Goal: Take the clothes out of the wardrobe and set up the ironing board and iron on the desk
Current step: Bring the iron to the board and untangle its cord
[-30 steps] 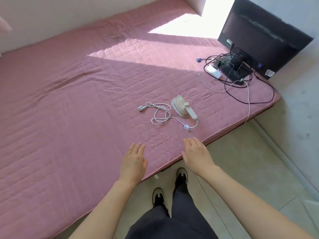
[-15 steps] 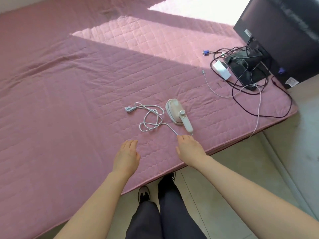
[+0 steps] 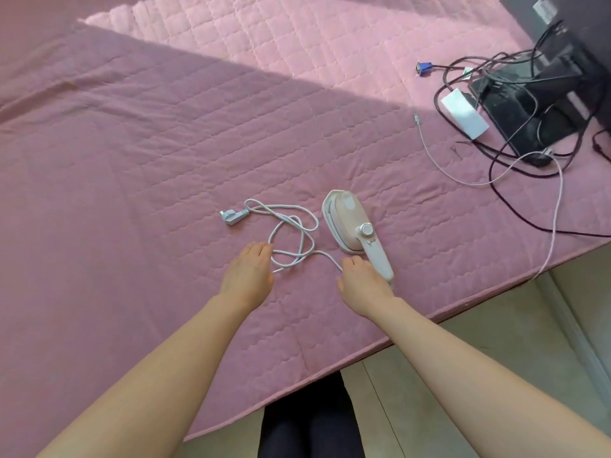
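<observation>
Pink quilted mat (image 3: 132, 160), iron (image 3: 350, 223) beside right hand (image 3: 362, 282), monitor label (image 3: 545, 9) blurred

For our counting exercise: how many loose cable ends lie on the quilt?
3: grey plug left of the iron; blue connector by the monitor base; thin white cable's tip below it. More may be hidden.

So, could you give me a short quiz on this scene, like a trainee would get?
1. True or false: the handheld iron lies on the pink quilted mat.
2. Which hand is nearer the iron's handle? A: left hand. B: right hand.
3. Fill in: the iron's cord ends in a loose ____, connected to nothing.

Key: 1 true. 2 B. 3 plug.
</observation>
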{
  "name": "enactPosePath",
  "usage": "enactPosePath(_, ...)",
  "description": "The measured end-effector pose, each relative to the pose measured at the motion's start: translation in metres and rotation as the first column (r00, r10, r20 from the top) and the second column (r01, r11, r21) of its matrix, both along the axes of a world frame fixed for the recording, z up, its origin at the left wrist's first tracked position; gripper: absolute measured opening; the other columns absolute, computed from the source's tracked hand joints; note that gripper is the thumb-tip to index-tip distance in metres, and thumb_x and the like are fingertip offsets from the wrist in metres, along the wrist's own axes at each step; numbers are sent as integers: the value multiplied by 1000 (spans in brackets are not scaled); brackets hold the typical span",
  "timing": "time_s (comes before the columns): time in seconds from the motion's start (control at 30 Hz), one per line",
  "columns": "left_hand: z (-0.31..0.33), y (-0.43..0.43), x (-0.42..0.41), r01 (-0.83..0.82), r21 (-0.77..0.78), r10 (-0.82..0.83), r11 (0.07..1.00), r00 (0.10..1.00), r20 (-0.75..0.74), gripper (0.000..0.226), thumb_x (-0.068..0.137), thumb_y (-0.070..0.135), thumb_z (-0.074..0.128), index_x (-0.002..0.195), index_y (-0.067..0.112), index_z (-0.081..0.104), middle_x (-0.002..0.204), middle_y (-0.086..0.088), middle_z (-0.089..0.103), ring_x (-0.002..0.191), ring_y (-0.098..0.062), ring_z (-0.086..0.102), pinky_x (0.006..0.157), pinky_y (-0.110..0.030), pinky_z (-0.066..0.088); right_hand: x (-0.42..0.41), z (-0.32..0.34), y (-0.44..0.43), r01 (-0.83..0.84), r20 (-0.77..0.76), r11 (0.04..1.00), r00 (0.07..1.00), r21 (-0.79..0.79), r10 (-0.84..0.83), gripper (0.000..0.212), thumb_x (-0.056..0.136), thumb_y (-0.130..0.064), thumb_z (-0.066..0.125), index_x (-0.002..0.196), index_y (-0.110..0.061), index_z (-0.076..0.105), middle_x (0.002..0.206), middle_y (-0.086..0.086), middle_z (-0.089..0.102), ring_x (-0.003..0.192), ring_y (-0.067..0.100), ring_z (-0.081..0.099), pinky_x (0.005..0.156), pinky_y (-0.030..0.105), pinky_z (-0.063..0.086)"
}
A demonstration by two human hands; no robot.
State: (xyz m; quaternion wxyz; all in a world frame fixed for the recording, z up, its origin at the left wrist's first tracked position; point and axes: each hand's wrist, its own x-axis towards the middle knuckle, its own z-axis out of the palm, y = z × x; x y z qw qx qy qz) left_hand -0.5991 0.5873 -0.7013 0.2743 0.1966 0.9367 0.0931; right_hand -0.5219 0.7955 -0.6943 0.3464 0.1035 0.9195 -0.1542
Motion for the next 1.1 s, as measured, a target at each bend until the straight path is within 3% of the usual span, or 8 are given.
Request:
enactPosePath(0.2,-65,22,-51,138,-5,-138,990,988,-69,59,85,4,46,143,8,36,148,-7,38,137,-25,32,111,-34,27,-16,-66,-4,62,14,998,998,-19,-62,32,100,-30,41,120,-6,44,125,12,48,117,30,47,89,38,40)
enactPosePath(0.43,-119,39,-88,217,40,-212,975,972,-100,52,84,3,49,135,7,45,136,-11,50,125,-29,43,104,-37,34,-19,-115,-13,71,-12,997,997,9,-71,35,101,-28,39,127,-5,40,131,14,44,119,31,44,95,37,37)
enactPosePath(0.6,-139,43,-83,232,-17,-233,972,968,-92,41,89,20,54,129,15,49,126,-6,52,119,-28,42,101,-38,34,-18,-127,-17,127,-55,992,990,15,-126,37,99,-29,43,128,-5,41,130,14,41,119,33,42,96,40,39)
enactPosePath(0.73,-137,39,-59,230,-132,-252,964,947,-197,19,86,13,52,105,15,57,103,-5,57,109,-28,50,107,-49,20,-16,-126,-24,197,-12,980,980,-6,-197,36,90,0,48,125,-8,41,127,13,41,114,34,46,90,41,42)
enactPosePath(0.87,-130,23,-36,360,-169,-397,918,852,-342,21,57,1,74,68,11,59,64,-5,60,71,-26,63,98,-53,43,-8,-126,-32,191,16,981,981,-10,-191,33,87,6,46,117,-8,44,120,13,47,108,34,51,80,40,42)
enactPosePath(0.93,-128,16,-27,394,-165,-426,904,861,-279,20,58,3,75,67,9,59,59,-7,62,66,-27,64,89,-49,50,-4,-126,-35,179,40,984,983,-25,-177,22,92,0,47,112,-8,48,117,13,52,107,33,53,80,40,43)
enactPosePath(1.0,-129,10,-21,382,-170,-397,908,916,-62,11,77,11,64,85,7,57,76,-13,67,78,-32,65,74,-38,46,0,-125,-38,170,47,985,985,-30,-169,16,95,-7,47,111,-8,50,116,12,54,108,33,53,83,40,43)
enactPosePath(1.1,-130,-1,-15,121,-67,-109,990,980,164,7,86,22,54,87,16,50,88,-11,65,85,-34,60,62,-34,40,3,-125,-40,180,38,984,983,-18,-179,16,98,-11,45,113,-7,50,119,12,54,112,32,52,89,39,42)
